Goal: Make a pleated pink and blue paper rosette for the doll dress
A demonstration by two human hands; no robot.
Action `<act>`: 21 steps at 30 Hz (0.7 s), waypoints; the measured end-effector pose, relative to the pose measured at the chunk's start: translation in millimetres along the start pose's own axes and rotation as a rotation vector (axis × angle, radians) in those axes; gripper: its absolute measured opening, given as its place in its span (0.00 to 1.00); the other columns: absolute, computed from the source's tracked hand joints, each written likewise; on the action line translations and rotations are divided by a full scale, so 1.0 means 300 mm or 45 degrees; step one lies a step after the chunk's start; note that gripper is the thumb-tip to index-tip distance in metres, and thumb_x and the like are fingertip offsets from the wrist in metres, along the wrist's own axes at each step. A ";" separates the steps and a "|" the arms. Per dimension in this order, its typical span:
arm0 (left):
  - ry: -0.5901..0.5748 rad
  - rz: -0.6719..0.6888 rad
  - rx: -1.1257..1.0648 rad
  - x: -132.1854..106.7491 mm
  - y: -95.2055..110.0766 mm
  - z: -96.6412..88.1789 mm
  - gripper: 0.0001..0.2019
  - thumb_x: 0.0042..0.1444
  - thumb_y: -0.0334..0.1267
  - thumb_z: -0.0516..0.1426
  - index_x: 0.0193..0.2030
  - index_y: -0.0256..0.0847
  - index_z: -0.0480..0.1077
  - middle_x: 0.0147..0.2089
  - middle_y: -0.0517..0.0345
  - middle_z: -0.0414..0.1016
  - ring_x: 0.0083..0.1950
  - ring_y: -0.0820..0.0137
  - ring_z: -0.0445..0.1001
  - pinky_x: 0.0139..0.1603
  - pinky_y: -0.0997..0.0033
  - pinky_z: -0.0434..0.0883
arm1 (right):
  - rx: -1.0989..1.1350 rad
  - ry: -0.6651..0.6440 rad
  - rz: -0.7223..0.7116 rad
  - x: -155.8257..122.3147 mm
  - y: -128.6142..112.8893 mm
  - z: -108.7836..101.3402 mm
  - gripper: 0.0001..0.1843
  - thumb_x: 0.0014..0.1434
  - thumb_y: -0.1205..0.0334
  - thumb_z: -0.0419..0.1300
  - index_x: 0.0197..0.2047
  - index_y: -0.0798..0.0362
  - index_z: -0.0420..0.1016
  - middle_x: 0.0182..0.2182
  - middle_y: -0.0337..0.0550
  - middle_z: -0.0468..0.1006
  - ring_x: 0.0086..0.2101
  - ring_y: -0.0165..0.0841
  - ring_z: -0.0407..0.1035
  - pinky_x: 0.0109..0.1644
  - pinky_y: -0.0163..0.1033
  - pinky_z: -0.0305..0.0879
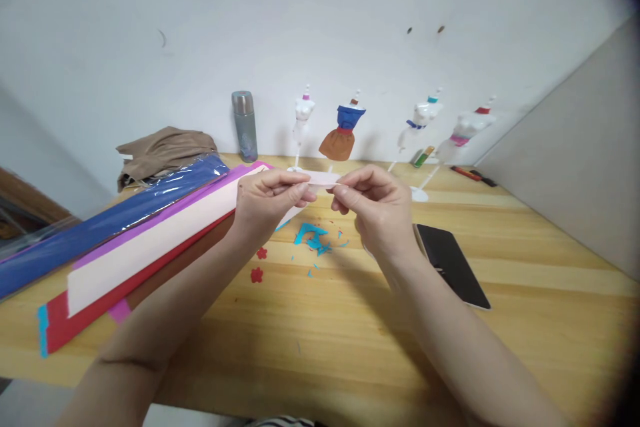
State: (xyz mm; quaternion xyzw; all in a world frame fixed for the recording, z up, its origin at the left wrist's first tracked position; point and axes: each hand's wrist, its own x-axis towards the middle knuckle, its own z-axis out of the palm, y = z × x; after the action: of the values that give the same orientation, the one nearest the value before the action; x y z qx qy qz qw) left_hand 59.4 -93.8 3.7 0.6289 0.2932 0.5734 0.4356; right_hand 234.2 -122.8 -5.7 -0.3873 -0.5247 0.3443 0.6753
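The left hand (270, 200) and the right hand (377, 203) pinch the two ends of a thin, pale pink strip (323, 178) tightly between their fingers, up over a yellowish wooden table (325, 340) with jagged, bright blue scraps (314, 239).

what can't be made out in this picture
Head view: both ends of the pale strip, covered by the left hand and right hand.
Head view: the blue pack's far end, cut off by the picture's left edge.
Head view: part of the black slab, behind the right forearm.
Head view: smallest bright blue scraps, too tiny.
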 end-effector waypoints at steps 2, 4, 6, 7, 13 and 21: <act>0.022 -0.048 -0.051 -0.005 0.010 0.004 0.09 0.50 0.41 0.70 0.34 0.38 0.81 0.29 0.53 0.85 0.32 0.63 0.86 0.35 0.66 0.85 | -0.009 0.014 -0.013 -0.002 -0.002 0.005 0.12 0.47 0.57 0.75 0.27 0.47 0.76 0.21 0.35 0.76 0.21 0.29 0.69 0.24 0.38 0.65; 0.053 -0.101 -0.119 -0.008 0.017 0.009 0.08 0.48 0.39 0.70 0.33 0.38 0.81 0.28 0.53 0.85 0.31 0.64 0.86 0.35 0.67 0.85 | -0.006 0.024 -0.032 -0.004 -0.005 0.009 0.11 0.47 0.57 0.75 0.26 0.47 0.76 0.22 0.35 0.76 0.22 0.30 0.70 0.26 0.39 0.66; 0.083 -0.128 -0.157 -0.010 0.020 0.014 0.07 0.47 0.37 0.70 0.32 0.38 0.80 0.28 0.54 0.85 0.31 0.65 0.86 0.34 0.68 0.84 | 0.007 0.036 -0.050 -0.006 -0.009 0.012 0.10 0.46 0.59 0.74 0.26 0.47 0.77 0.23 0.36 0.77 0.23 0.30 0.70 0.27 0.39 0.68; 0.089 -0.125 -0.162 -0.011 0.020 0.016 0.07 0.46 0.36 0.69 0.32 0.38 0.80 0.27 0.55 0.85 0.30 0.65 0.86 0.34 0.68 0.84 | 0.016 0.043 -0.055 -0.006 -0.011 0.013 0.09 0.45 0.60 0.74 0.25 0.47 0.77 0.24 0.36 0.77 0.23 0.29 0.69 0.27 0.40 0.68; 0.075 -0.085 -0.120 -0.014 0.023 0.020 0.05 0.48 0.35 0.68 0.32 0.37 0.79 0.25 0.57 0.84 0.28 0.67 0.84 0.32 0.70 0.84 | 0.070 0.088 -0.014 -0.004 -0.015 0.017 0.08 0.43 0.64 0.73 0.22 0.48 0.78 0.23 0.36 0.77 0.21 0.27 0.66 0.25 0.38 0.63; 0.123 -0.043 -0.151 -0.021 0.007 0.040 0.04 0.48 0.35 0.68 0.31 0.37 0.79 0.23 0.58 0.83 0.25 0.69 0.83 0.28 0.74 0.82 | 0.035 0.139 -0.018 -0.006 -0.008 0.021 0.09 0.43 0.64 0.73 0.22 0.48 0.75 0.22 0.37 0.77 0.20 0.27 0.64 0.24 0.38 0.62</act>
State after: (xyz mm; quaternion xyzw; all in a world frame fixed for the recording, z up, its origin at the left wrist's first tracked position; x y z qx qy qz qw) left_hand 69.8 -102.7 3.3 0.5687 0.2901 0.6120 0.4669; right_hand 227.9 -124.4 -3.3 -0.3926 -0.4851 0.3249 0.7106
